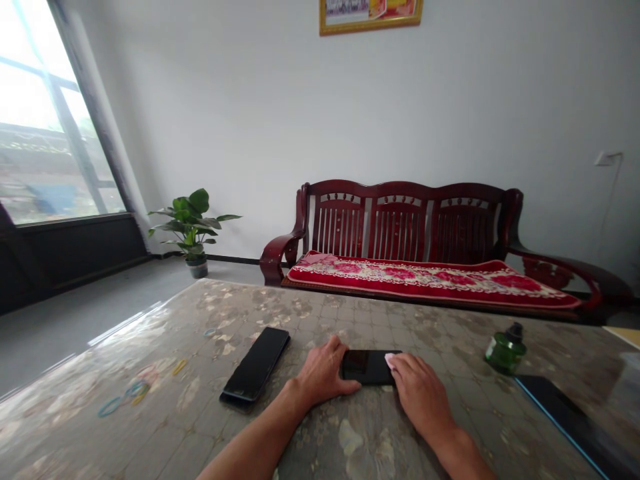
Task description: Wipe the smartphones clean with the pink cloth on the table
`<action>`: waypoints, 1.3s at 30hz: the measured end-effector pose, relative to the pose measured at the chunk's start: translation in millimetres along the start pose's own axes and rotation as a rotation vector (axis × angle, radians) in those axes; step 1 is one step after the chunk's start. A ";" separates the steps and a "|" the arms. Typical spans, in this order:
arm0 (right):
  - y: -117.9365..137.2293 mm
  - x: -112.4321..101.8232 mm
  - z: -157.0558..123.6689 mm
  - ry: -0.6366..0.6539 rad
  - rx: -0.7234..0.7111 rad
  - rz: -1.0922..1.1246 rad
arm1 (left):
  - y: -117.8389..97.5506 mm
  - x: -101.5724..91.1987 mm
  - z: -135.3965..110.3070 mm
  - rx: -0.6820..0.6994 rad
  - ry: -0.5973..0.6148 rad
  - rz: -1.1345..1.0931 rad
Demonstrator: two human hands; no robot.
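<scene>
A black smartphone point(367, 371) lies flat and sideways on the patterned tabletop in front of me. My left hand point(326, 371) grips its left end, with the thumb along the near edge and the fingers at the far edge. Over the right end, my right hand point(421, 392) pinches a small pale wipe point(389, 361) against the screen. The fingers are closed and hide most of the wipe. To the left of my hands rests another dark phone point(256, 365), which seems to lie on top of a second flat dark thing.
A green pump bottle point(505, 351) stands at the right, near a dark flat object with a blue edge point(570, 417). Several coloured rubber bands point(134, 392) lie on the left. Beyond the table point(330, 440) are a wooden bench point(400, 223) and a potted plant point(195, 230).
</scene>
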State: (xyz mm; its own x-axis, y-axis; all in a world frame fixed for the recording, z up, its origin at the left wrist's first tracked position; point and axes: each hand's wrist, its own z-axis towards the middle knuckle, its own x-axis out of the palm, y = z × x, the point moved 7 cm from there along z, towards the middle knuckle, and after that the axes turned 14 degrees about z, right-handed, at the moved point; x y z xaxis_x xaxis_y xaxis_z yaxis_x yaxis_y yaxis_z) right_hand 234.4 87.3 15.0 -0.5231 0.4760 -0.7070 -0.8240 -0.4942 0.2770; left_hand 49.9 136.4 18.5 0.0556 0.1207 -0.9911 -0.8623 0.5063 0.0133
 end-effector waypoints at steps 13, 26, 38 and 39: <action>-8.8 -7.9 -0.6 0.015 0.079 -0.025 | -7.4 -0.7 -1.6 0.046 -0.033 0.030; 7.2 -34.5 0.7 -0.098 0.053 0.009 | -14.8 -7.8 1.0 0.111 -0.010 0.148; 31.5 -40.4 6.7 -0.216 -0.126 0.020 | -7.3 -6.2 8.4 0.129 -0.009 0.068; 37.0 -38.1 8.1 -0.204 -0.139 0.033 | -8.2 -5.8 8.1 0.138 -0.025 0.067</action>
State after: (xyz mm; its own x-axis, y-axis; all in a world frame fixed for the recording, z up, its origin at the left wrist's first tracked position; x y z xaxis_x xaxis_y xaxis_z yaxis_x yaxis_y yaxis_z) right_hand 222.1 56.7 57.4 -0.5938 0.5881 -0.5492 -0.7753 -0.6007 0.1951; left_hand 60.7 138.5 25.2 0.0137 0.1785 -0.9838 -0.7869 0.6090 0.0995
